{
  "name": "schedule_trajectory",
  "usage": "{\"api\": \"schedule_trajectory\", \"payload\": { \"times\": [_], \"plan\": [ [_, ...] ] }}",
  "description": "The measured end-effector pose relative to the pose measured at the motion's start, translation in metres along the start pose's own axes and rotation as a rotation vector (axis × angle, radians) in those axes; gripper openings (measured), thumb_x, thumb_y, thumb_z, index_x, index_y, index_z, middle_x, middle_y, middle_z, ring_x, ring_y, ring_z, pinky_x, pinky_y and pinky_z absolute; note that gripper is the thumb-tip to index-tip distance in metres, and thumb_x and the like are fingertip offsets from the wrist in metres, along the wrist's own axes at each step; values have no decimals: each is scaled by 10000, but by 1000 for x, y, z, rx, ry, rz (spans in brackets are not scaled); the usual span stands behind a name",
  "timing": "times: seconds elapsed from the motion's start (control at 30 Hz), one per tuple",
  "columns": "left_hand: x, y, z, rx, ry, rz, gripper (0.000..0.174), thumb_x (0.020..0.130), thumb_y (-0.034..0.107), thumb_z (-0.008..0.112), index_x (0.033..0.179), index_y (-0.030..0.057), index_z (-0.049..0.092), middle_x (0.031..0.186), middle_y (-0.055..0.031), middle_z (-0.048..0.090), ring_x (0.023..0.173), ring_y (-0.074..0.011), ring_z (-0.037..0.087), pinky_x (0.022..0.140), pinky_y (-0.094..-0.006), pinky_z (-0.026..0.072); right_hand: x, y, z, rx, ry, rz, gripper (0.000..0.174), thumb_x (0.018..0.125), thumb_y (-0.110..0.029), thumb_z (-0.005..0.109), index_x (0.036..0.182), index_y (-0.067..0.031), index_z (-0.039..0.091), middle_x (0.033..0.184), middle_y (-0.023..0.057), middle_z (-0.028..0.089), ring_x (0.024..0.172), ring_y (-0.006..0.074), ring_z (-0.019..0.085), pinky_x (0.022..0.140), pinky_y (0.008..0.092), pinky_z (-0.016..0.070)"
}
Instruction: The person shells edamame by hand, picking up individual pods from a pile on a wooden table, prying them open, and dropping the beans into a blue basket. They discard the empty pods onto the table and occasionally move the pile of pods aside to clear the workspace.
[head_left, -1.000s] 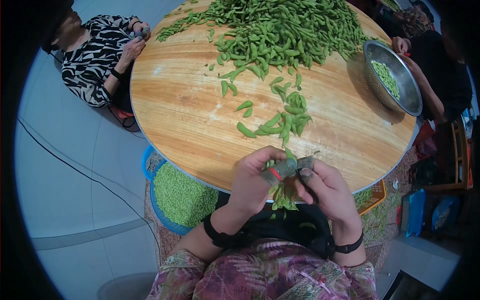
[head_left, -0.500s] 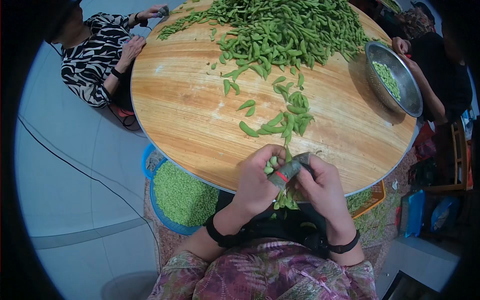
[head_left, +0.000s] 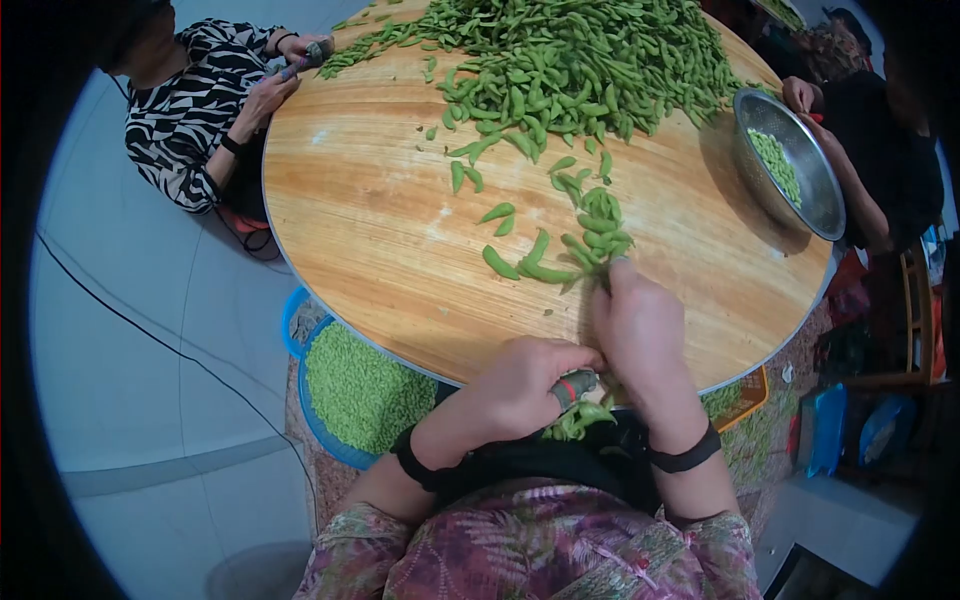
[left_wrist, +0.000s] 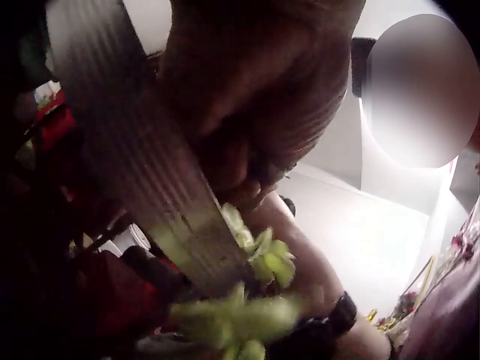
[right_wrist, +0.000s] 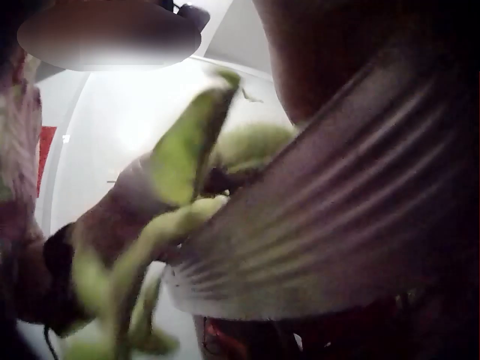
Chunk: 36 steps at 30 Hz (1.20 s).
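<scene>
A small cluster of pods (head_left: pixel 585 235) lies on the round wooden desk (head_left: pixel 380 260) just right of the frame's centre. Its long axis runs up and down the picture, the lower end bent toward the left. The right hand (head_left: pixel 640 335) is the nearer one: it is stretched up the frame with its fingers nearly straight, the tips resting on the cluster's lower end, so the pods lie directly ahead of it. No pod is seen lifted.

The left hand (head_left: pixel 515 385) sits lower, at the desk's near edge, fingers curled around a bunch of pods (head_left: pixel 582 418), with a grey taped guard (head_left: pixel 572 386) with a red band on one digit.

Half a second ago both hands met at the desk's edge around that guard. Since then the right hand has gone forward to the cluster and the left has dropped slightly.

A big heap (head_left: pixel 570 60) fills the upper desk, a steel bowl (head_left: pixel 815 195) sits at right, and a blue basket (head_left: pixel 303 395) stands at lower left.
</scene>
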<state>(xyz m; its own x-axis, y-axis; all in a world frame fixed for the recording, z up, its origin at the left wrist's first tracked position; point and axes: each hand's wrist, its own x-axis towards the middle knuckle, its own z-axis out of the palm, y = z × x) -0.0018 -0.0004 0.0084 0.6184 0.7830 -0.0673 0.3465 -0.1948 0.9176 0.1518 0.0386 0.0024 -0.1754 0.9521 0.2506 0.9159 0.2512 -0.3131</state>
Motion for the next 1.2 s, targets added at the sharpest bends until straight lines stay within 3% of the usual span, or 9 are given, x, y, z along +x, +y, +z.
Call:
{"api": "schedule_trajectory", "payload": {
  "times": [0.13, 0.23, 0.3, 0.4, 0.5, 0.57, 0.67, 1.0, 1.2],
  "plan": [
    [6, -3, 9, 14, 294, 78, 277, 765, 43, 614, 1039, 12, 584, 788, -122, 581, 717, -235, 586, 655, -311, 458, -8, 14, -14, 292, -40, 87, 171, 732, -139, 599, 729, 9, 514, 596, 185, 565, 569, 345, 571, 510, 403, 442],
    [13, 9, 11, 122, 539, 67, 407, 752, -4, 605, 1149, 47, 534, 787, -113, 568, 714, -234, 571, 619, -298, 462, -13, 16, -29, 539, -99, 168, 186, 728, -126, 596, 705, 39, 512, 551, 151, 527, 486, 226, 521, 481, 339, 407],
    [19, 6, 10, 237, 514, 138, 395, 751, -8, 602, 1138, 45, 538, 785, -113, 565, 716, -240, 574, 621, -299, 463, -17, 19, -32, 729, -186, 188, 193, 741, -124, 597, 722, 51, 516, 520, 81, 468, 500, 94, 437, 459, 279, 375],
    [23, 7, 12, 352, 505, 194, 329, 766, -20, 576, 1089, 34, 551, 807, -115, 576, 747, -212, 596, 615, -297, 463, -21, 14, -41, 778, -195, 175, 204, 775, -139, 597, 723, 45, 524, 548, 56, 491, 521, 87, 445, 477, 271, 387],
    [24, -1, 12, 72, 506, 31, 255, 768, -32, 571, 1018, 19, 569, 853, -103, 610, 777, -152, 603, 599, -260, 457, -23, 16, -46, 1081, -235, 286, 207, 883, -194, 523, 827, 5, 538, 588, -10, 486, 526, 59, 421, 480, 217, 360],
    [24, -11, 16, -774, 563, -29, 172, 773, -31, 579, 938, 16, 573, 888, -76, 621, 722, -102, 573, 577, -217, 437, -27, 15, -46, 1348, -374, 374, 228, 950, -233, 412, 923, -37, 526, 617, -45, 455, 513, 34, 378, 458, 179, 306],
    [23, 2, 15, -1203, 549, -37, 110, 785, -18, 590, 882, 27, 565, 849, -42, 601, 663, -82, 543, 567, -181, 415, -35, 15, -45, 1516, -584, 396, 249, 958, -239, 388, 906, -40, 528, 644, -34, 467, 515, 38, 380, 459, 179, 299],
    [26, 0, 29, -870, 772, -48, 73, 778, -9, 600, 813, 26, 546, 742, 5, 550, 673, -62, 520, 587, -201, 426, -40, 15, -36, 1730, -673, 477, 214, 949, -160, 397, 905, 1, 531, 646, 3, 496, 497, 42, 386, 446, 176, 291],
    [22, -3, 22, -919, 525, -11, 129, 788, 40, 600, 897, 35, 530, 806, -18, 558, 722, -86, 537, 615, -206, 425, -42, 13, -33, 1678, -578, 466, 206, 948, -150, 398, 899, -13, 543, 605, -15, 472, 480, 30, 357, 440, 168, 272]
  ]
}}
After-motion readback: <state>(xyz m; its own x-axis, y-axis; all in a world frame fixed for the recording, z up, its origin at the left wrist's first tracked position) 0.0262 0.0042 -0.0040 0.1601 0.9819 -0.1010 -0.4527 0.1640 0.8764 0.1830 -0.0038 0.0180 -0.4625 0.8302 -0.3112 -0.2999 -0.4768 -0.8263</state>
